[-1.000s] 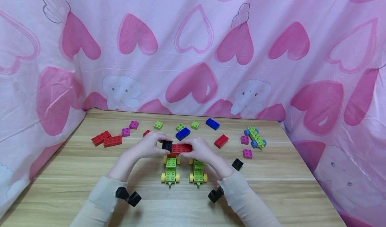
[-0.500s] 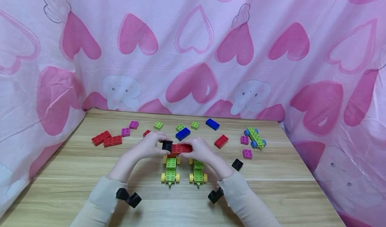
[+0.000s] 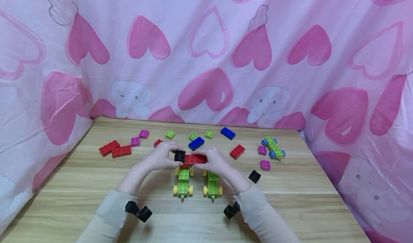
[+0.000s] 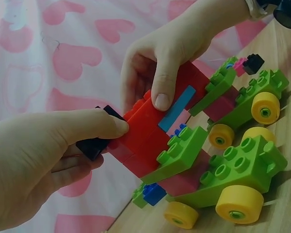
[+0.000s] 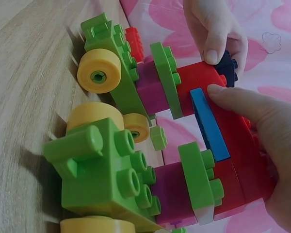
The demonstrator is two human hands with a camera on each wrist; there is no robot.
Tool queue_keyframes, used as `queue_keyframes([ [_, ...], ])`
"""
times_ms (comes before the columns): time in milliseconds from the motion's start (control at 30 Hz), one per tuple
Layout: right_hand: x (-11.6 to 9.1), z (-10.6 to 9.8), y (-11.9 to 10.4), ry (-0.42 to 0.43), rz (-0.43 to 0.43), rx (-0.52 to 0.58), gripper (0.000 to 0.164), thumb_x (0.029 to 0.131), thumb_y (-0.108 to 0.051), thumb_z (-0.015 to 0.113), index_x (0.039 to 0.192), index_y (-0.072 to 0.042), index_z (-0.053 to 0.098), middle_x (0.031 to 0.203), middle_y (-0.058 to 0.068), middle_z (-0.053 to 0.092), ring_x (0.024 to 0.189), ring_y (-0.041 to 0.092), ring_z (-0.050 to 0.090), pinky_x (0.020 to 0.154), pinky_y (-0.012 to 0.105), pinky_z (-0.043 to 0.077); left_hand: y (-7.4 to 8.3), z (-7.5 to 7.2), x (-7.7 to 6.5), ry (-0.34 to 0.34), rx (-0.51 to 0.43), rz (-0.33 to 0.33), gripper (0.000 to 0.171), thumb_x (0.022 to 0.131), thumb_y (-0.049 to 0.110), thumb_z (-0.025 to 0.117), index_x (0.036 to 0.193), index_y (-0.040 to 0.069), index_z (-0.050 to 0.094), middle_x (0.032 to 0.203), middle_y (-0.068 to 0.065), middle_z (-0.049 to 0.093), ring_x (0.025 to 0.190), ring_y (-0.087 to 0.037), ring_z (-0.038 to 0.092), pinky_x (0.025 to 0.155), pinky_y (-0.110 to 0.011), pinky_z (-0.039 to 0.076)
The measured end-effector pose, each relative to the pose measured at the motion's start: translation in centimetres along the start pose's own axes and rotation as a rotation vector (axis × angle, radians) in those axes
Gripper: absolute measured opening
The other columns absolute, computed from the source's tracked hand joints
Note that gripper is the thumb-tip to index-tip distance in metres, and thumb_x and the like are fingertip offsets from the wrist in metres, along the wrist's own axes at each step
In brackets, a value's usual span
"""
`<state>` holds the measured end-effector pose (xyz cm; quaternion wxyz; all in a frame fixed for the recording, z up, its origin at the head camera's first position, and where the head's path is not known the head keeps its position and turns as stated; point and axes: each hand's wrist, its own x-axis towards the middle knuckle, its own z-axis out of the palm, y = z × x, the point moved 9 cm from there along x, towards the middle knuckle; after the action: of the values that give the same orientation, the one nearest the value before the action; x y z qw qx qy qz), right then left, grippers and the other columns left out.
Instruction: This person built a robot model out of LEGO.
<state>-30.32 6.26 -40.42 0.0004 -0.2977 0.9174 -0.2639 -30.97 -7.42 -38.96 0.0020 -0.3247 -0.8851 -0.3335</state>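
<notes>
Two green wheeled bases (image 3: 183, 186) with yellow wheels stand side by side on the table. In the right wrist view each base bears a purple brick (image 5: 172, 195) and a green brick (image 5: 197, 175). Red bricks (image 3: 193, 159) span the top, with a blue brick (image 5: 210, 124) beneath the middle. My left hand (image 3: 160, 156) pinches a black brick (image 3: 179, 156) at the left end of the red row, thumb against the red side. My right hand (image 3: 213, 161) grips the right part of the red bricks, thumb in front; its other fingers are largely hidden behind.
Loose red bricks (image 3: 121, 151) and purple bricks (image 3: 135, 141) lie at the left. Green bricks (image 3: 170, 134) and blue bricks (image 3: 196, 143) lie behind the hands. At the right are a black brick (image 3: 254, 176) and a green car base with blue wheels (image 3: 273, 147). A heart-patterned curtain (image 3: 206, 88) borders the table.
</notes>
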Motion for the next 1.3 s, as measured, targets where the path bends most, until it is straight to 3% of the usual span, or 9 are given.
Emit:
queue_keyframes([
  [200, -0.4, -0.5, 0.0, 0.027, -0.017, 0.088, 0.044, 0.084, -0.027, 0.078, 0.122, -0.008, 0.068, 0.116, 0.007, 0.072, 0.098, 0.017, 0.068, 0.081, 0.028, 0.057, 0.0, 0.2, 0.4, -0.03, -0.005, -0.002, 0.037, 0.078, 0.017, 0.079, 0.112, 0.006, 0.069, 0.109, -0.007, 0.07, 0.1, -0.022, 0.063, 0.09, -0.045, 0.055],
  [433, -1.3, -1.5, 0.4, 0.117, -0.046, 0.2, 0.041, 0.086, -0.028, 0.076, 0.121, -0.008, 0.069, 0.118, 0.007, 0.071, 0.113, 0.023, 0.065, 0.096, 0.046, 0.053, -0.1, 0.6, 0.5, -0.089, -0.045, -0.007, 0.042, 0.081, 0.018, 0.074, 0.119, 0.004, 0.064, 0.117, -0.009, 0.067, 0.109, -0.025, 0.061, 0.095, -0.049, 0.052],
  [600, -2.6, -2.9, 0.6, 0.269, -0.104, 0.201, 0.035, 0.085, -0.019, 0.077, 0.117, -0.006, 0.07, 0.116, 0.009, 0.072, 0.112, 0.025, 0.066, 0.096, 0.045, 0.053, 0.1, 0.7, 0.2, -0.102, -0.071, -0.022, 0.053, 0.084, 0.029, 0.076, 0.128, 0.005, 0.06, 0.126, -0.01, 0.064, 0.118, -0.028, 0.058, 0.099, -0.053, 0.049],
  [833, -5.0, -5.3, 1.5, 0.501, -0.169, 0.167, 0.033, 0.079, -0.006, 0.08, 0.11, -0.002, 0.07, 0.106, 0.011, 0.073, 0.101, 0.027, 0.068, 0.089, 0.041, 0.056, 2.1, 0.7, 0.9, -0.049, -0.028, 0.04, 0.056, 0.083, 0.037, 0.077, 0.13, 0.01, 0.06, 0.131, -0.007, 0.062, 0.126, -0.03, 0.054, 0.105, -0.053, 0.044],
  [1100, -7.3, -6.6, 5.0, 0.533, -0.039, 0.161, 0.035, 0.08, -0.005, 0.079, 0.113, -0.001, 0.066, 0.107, 0.013, 0.071, 0.098, 0.026, 0.064, 0.084, 0.039, 0.056, 4.7, 0.8, 2.1, 0.018, -0.031, 0.098, 0.044, 0.087, 0.028, 0.075, 0.127, 0.012, 0.064, 0.128, -0.005, 0.066, 0.122, -0.024, 0.059, 0.102, -0.045, 0.05],
  [1300, -9.1, -8.0, 7.3, 0.551, 0.025, 0.094, 0.034, 0.079, -0.005, 0.08, 0.11, 0.001, 0.068, 0.101, 0.014, 0.072, 0.089, 0.025, 0.065, 0.079, 0.04, 0.056, 6.3, 1.9, 3.3, -0.001, 0.008, 0.135, 0.04, 0.089, 0.026, 0.073, 0.125, 0.012, 0.065, 0.124, -0.003, 0.067, 0.119, -0.021, 0.06, 0.101, -0.041, 0.051],
])
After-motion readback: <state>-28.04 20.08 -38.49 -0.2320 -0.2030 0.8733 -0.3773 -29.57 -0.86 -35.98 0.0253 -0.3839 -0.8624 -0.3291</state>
